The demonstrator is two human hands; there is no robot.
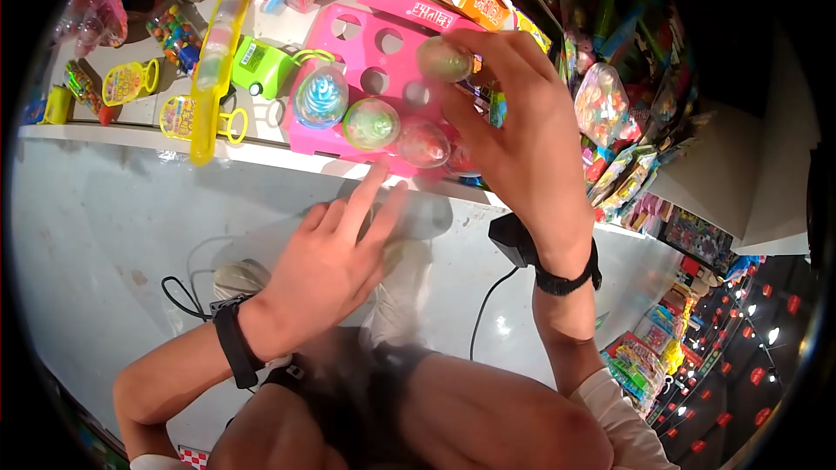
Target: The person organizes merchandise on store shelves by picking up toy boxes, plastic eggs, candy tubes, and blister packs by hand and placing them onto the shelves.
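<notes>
Beside the near edge of the pink rack (360, 58), the left hand (335, 254) has its fingers partly open, two extended. Beyond, over the rack's right side, the right hand (533, 122) pinches a greenish cup (442, 60).

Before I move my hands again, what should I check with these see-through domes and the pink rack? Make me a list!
1. Right hand has the greenish dome: ok, it's at your fingertips.
2. Pink rack has bare holes: ok, several show.
3. Blue-swirled dome and green-swirled dome are in the front row: ok.
4. Everything behind your right hand is in plain sight: not ok, your hand hides part of the rack.
5. Left hand is off the rack: cannot tell, its fingertips are right by the front edge.
</notes>
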